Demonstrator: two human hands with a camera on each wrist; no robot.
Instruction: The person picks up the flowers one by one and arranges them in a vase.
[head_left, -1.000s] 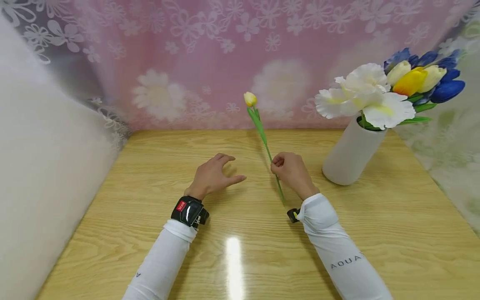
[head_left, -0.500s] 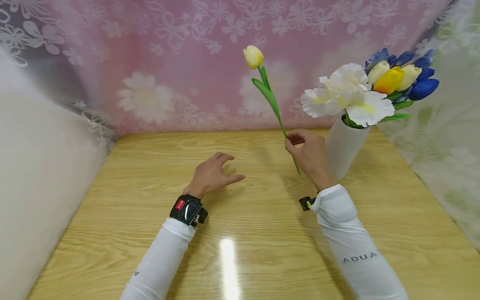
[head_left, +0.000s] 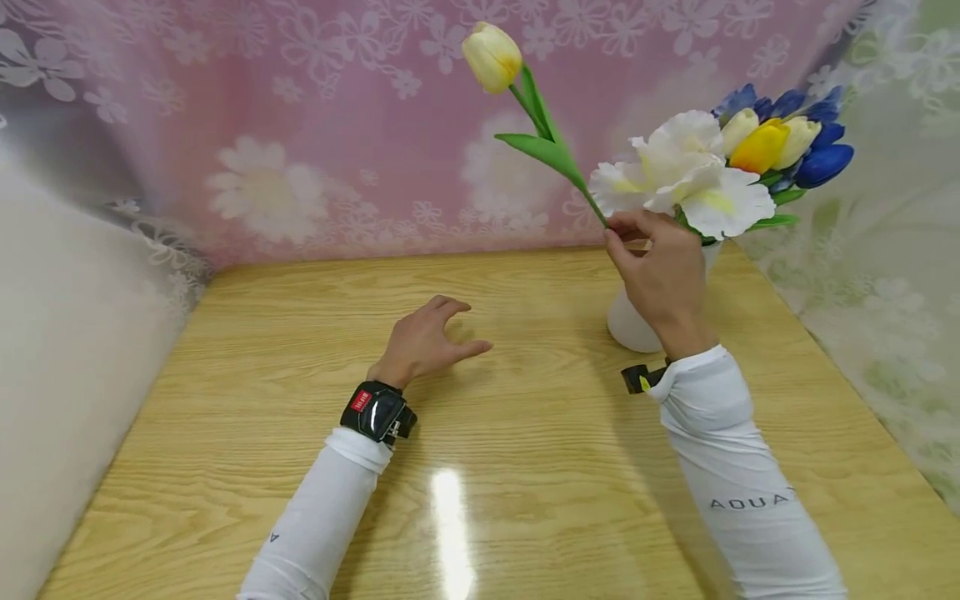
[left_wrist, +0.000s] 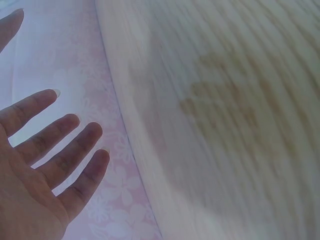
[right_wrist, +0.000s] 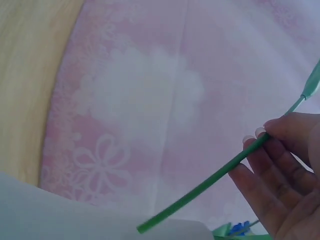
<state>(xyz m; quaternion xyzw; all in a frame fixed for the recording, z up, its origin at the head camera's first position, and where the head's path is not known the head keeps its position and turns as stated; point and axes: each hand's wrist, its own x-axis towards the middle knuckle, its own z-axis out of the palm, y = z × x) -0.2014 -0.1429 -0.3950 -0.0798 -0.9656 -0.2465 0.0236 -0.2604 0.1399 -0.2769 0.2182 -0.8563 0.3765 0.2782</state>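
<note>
My right hand (head_left: pixel 663 271) pinches the green stem of a pale yellow tulip (head_left: pixel 492 58) between thumb and fingertips. The tulip leans up and to the left, its head in front of the pink curtain. In the right wrist view the bare lower end of the stem (right_wrist: pixel 185 198) points down past the fingers, near the white vase. That vase (head_left: pixel 630 321) stands behind my right hand, partly hidden by it. It holds a large white flower (head_left: pixel 686 175) and several yellow, cream and blue tulips. My left hand (head_left: pixel 423 342) hovers low over the table, fingers spread, holding nothing.
The wooden table (head_left: pixel 300 467) reaches back to a pink floral curtain (head_left: pixel 360 125). A pale wall covering (head_left: pixel 60 333) stands on the left, and a patterned one (head_left: pixel 892 275) on the right.
My right hand has lifted the tulip off the table and carried it up and to the right, close to the vase. The left hand has stayed nearly still.
</note>
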